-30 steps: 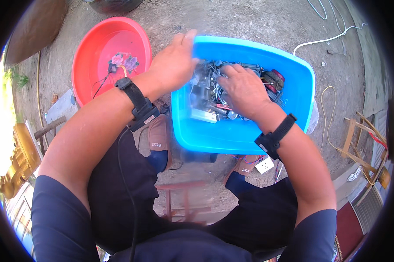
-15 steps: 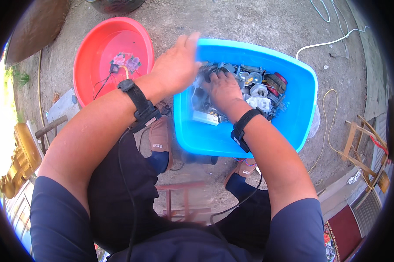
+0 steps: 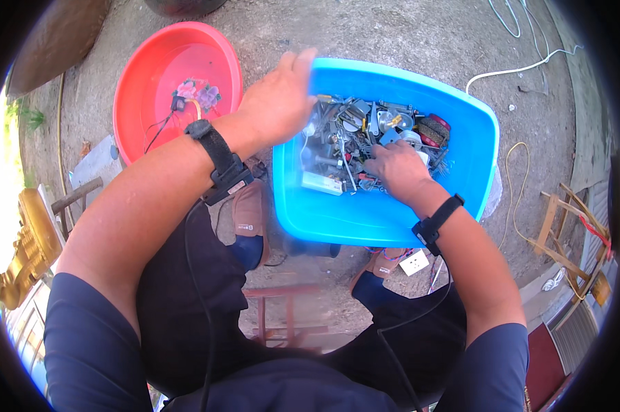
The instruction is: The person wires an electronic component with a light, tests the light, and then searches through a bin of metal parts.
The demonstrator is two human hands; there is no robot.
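Note:
A blue plastic tub [image 3: 454,213] stands in front of me with a heap of mixed metal hardware [image 3: 337,137] in it. My right hand [image 3: 400,170] is down in the heap, its fingers bent and somewhat apart among the small parts; no held piece shows. Beside its fingers lie a pale blue piece [image 3: 390,135] and a white round part [image 3: 411,139]. My left hand [image 3: 282,99] is at the tub's upper left rim, where its fingertips do not show. A long white box [image 3: 322,182] lies at the heap's near left, and a red-edged brush-like piece [image 3: 433,130] at its right.
Left of the tub is a red basin [image 3: 135,89] with a flower print and a cabled plug [image 3: 178,104] inside. A white socket plate [image 3: 414,262] lies by my right shoe. Pale cable [image 3: 506,69] and a broken wooden frame [image 3: 564,233] are on the right.
My right hand has moved right and slightly nearer across the heap, uncovering the metal parts on its left. My left hand has stayed at the rim.

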